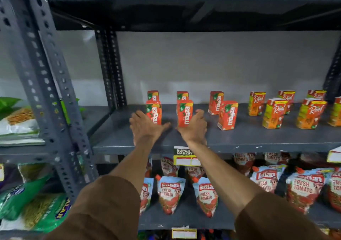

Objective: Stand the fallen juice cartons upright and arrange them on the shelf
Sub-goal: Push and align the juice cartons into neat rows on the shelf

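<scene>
Several small orange Maaza cartons stand upright on the grey shelf point(239, 138) in two rows. My left hand point(145, 127) is wrapped around the front left Maaza carton point(154, 110). My right hand point(193, 127) grips the front middle Maaza carton point(185, 111) from its right side. Another Maaza carton point(227, 115) stands apart at the right, with one point(215, 102) behind it. Two more point(153, 95) point(182, 95) stand in the back row. Further right are several upright Real juice cartons point(274, 113). No carton lies on its side.
A slotted steel upright point(46, 84) stands at the left, another point(110, 66) at the shelf's back corner. Tomato sauce pouches point(170, 193) fill the shelf below. A supermarket price tag point(185, 155) hangs on the shelf edge. Snack bags point(18, 121) lie on the left rack.
</scene>
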`<act>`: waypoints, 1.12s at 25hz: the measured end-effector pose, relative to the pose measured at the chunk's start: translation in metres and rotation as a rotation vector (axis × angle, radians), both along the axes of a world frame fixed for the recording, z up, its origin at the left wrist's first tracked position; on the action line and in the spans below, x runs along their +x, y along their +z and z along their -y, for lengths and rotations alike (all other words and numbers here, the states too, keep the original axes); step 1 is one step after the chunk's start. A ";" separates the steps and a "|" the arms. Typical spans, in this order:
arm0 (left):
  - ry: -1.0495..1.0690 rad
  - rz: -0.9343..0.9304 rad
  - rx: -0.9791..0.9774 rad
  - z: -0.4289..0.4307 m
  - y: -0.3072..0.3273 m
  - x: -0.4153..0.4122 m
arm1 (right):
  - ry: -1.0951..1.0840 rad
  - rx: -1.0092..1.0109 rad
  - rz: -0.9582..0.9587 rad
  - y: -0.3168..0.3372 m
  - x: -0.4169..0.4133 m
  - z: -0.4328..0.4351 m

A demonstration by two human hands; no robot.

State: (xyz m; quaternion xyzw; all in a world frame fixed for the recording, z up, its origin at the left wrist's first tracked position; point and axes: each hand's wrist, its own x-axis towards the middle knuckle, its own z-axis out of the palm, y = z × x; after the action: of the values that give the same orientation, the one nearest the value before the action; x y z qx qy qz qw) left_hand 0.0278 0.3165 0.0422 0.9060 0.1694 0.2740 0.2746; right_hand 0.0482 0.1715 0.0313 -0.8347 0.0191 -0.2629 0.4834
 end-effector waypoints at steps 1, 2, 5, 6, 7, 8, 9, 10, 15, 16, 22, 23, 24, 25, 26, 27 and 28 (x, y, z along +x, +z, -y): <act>-0.008 0.018 -0.017 -0.002 -0.001 0.002 | 0.002 -0.036 -0.010 -0.003 0.003 -0.001; -0.014 0.047 -0.039 -0.003 -0.002 0.003 | 0.005 -0.056 -0.012 -0.004 0.005 -0.002; -0.052 0.079 -0.085 -0.003 -0.002 -0.001 | 0.006 -0.098 0.004 -0.006 0.002 -0.002; -0.061 0.085 -0.089 -0.003 -0.001 -0.002 | 0.004 -0.110 0.023 -0.006 0.002 -0.002; -0.066 0.090 -0.092 -0.003 -0.002 -0.002 | 0.004 -0.120 0.035 -0.007 0.002 -0.003; -0.069 0.096 -0.092 -0.004 -0.002 -0.003 | 0.008 -0.128 0.047 -0.009 0.002 -0.003; -0.071 0.101 -0.091 -0.004 -0.003 -0.002 | 0.009 -0.138 0.052 -0.011 0.002 -0.004; -0.069 0.104 -0.092 -0.004 -0.004 -0.002 | 0.011 -0.150 0.055 -0.013 0.003 -0.004; -0.042 0.110 -0.081 -0.001 -0.006 -0.002 | 0.009 -0.204 0.058 -0.012 -0.001 -0.004; -0.039 0.111 -0.075 0.000 -0.006 -0.003 | 0.004 -0.219 0.063 -0.011 -0.001 -0.004; -0.037 0.121 -0.044 -0.001 -0.007 -0.004 | -0.015 -0.279 0.030 -0.012 0.001 -0.003; -0.032 0.123 -0.041 -0.001 -0.008 -0.003 | -0.019 -0.307 0.000 -0.011 0.002 -0.003; -0.029 0.120 -0.040 0.000 -0.009 -0.003 | -0.024 -0.343 -0.037 -0.009 0.002 -0.003; -0.026 0.112 -0.036 0.000 -0.009 -0.002 | -0.025 -0.373 -0.073 -0.008 0.002 -0.002; -0.018 0.102 -0.033 0.001 -0.008 -0.002 | -0.024 -0.387 -0.100 -0.006 0.002 -0.001; 0.002 0.099 -0.038 0.001 -0.007 -0.002 | -0.020 -0.378 -0.112 -0.004 -0.001 0.000; 0.032 0.115 -0.046 0.002 -0.007 -0.004 | -0.012 -0.347 -0.090 -0.004 -0.006 0.001</act>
State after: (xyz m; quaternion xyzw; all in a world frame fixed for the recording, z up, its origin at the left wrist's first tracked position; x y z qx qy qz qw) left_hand 0.0239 0.3149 0.0356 0.8793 0.1740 0.3261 0.3004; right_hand 0.0421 0.1703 0.0277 -0.9166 0.0003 -0.2274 0.3290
